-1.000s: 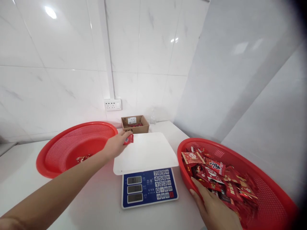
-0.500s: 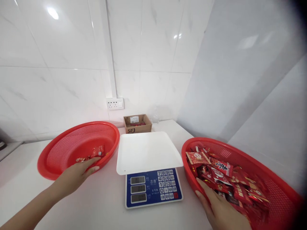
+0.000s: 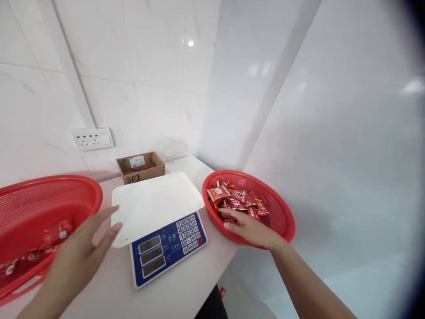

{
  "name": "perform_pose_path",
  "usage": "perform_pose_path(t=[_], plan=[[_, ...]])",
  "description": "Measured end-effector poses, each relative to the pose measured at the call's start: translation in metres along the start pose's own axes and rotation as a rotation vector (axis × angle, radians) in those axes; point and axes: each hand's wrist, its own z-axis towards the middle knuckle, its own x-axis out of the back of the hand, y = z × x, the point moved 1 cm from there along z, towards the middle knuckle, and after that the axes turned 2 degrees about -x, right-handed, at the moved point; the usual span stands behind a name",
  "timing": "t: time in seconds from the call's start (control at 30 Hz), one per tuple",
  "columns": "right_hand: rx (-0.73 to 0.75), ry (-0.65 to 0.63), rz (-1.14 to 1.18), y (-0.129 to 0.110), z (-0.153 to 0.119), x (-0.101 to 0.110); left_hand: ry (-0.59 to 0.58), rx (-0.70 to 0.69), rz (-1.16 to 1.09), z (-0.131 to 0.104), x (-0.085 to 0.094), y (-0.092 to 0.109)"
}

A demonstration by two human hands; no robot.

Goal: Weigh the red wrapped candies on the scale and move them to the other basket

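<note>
My left hand is over the near right side of the left red basket, fingers apart and pointing toward the scale, holding nothing. A few red packets lie in that basket. My right hand reaches over the near rim of the right red basket, fingers spread beside its many red packets. Between the baskets stands a scale with a bare white tray and a blue keypad panel; its display digits are too faint to read.
Behind the scale is a cardboard box with red items inside. A clear plastic container stands by the wall, near a wall socket. A small red item lies below the table edge.
The view has turned right, so the scale and baskets appear further left. My left hand has moved off the left basket's rim toward the scale tray. My right hand remains at the right basket.
</note>
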Motion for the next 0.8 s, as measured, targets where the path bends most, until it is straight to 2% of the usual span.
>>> perform_pose_path(t=[0.1,0.13,0.2,0.27,0.33,0.5,0.6,0.8], plan=[[-0.074,0.122,-0.188,0.021,0.018,0.017,-0.168,-0.049,-0.078,0.002,-0.017,0.041],[-0.088,0.144,-0.269,0.028,0.024,0.02,-0.218,-0.06,-0.095,0.002,-0.023,0.049],[-0.123,0.104,-0.388,0.04,0.034,0.022,-0.289,-0.076,-0.116,0.002,-0.034,0.057],[-0.17,0.026,-0.457,0.047,0.04,0.02,-0.327,-0.091,-0.139,0.004,-0.041,0.059],[-0.201,0.004,-0.511,0.049,0.042,0.015,-0.344,-0.102,-0.16,0.005,-0.045,0.06],[-0.198,0.121,-0.584,0.043,0.048,0.006,-0.332,-0.119,-0.194,0.007,-0.046,0.058],[-0.208,0.177,-0.586,0.042,0.052,0.015,-0.308,-0.12,-0.217,0.006,-0.044,0.053],[-0.243,0.245,-0.533,0.041,0.049,0.046,-0.29,-0.065,-0.241,0.007,-0.038,0.043]])
